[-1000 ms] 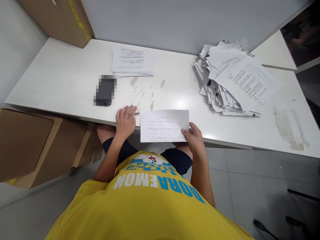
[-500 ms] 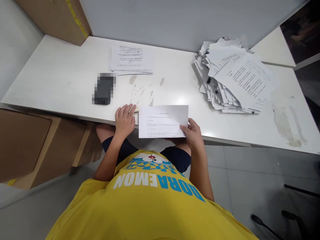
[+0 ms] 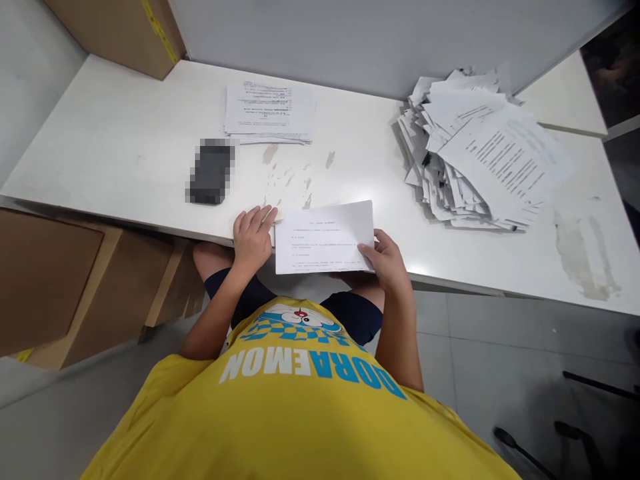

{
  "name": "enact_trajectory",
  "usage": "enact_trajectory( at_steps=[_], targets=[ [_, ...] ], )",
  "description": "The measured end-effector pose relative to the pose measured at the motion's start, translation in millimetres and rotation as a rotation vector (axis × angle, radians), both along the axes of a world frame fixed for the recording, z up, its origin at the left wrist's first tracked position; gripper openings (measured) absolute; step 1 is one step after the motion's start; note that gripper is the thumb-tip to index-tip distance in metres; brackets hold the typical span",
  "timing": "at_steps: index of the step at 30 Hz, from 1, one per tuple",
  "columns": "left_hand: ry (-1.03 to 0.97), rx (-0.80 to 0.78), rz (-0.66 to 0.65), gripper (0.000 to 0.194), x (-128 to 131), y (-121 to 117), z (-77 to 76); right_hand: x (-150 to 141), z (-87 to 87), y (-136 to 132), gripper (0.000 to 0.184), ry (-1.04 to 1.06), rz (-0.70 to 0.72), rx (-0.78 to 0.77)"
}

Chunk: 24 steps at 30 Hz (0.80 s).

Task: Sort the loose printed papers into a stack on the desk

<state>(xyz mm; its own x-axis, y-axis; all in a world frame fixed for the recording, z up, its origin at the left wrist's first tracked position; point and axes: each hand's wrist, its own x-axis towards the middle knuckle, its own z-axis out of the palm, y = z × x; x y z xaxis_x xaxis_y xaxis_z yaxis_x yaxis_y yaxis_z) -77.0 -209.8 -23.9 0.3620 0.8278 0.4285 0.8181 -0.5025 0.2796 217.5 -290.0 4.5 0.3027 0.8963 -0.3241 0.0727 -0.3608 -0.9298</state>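
A printed sheet of paper [image 3: 325,237] juts over the table's front edge, its right side slightly higher than its left. My right hand [image 3: 387,263] grips that sheet at the right edge, thumb on top and fingers underneath. My left hand [image 3: 251,240] lies flat at the table's front edge, fingers stretched out, just left of the sheet. Beside its fingertips a small pale beige piece [image 3: 279,215] shows, partly covered; what it is I cannot make out.
A neat paper stack [image 3: 265,113] lies at the back left, with a dark, pixelated flat object [image 3: 210,171] in front of it. A large messy paper pile [image 3: 480,147] stands at the right. Cardboard boxes [image 3: 115,287] are below left; another box [image 3: 115,33] sits on the table.
The sheet has tilted a little, its upper right corner rising, with my right hand still on it. My left hand stays about where it was. The view has shifted slightly.
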Motion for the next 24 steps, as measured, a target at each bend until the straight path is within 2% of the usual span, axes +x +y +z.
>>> enact_trajectory(
  at_steps=[5, 10, 14, 18, 24],
  targets=[
    [0.019, -0.082, -0.022, 0.053, 0, 1, 1.6, 6, -3.1, 3, 0.031, -0.025, 0.024, -0.013],
    [0.016, -0.067, -0.019, 0.054, 0, 3, -2.4, 5, -5.3, 2, 0.032, -0.037, 0.018, 0.001],
    [-0.014, -0.023, 0.003, 0.054, -1, 6, -11.0, 1, 0.5, -1, 0.029, -0.084, 0.027, 0.031],
    [-0.047, 0.057, 0.025, 0.053, -1, 9, -20.2, 10, 12.8, -3, 0.03, -0.183, 0.038, 0.149],
    [-0.075, 0.174, 0.066, 0.05, -4, 10, -38.3, 28, 31.7, 16, 0.029, -0.212, -0.072, 0.364]
  ],
)
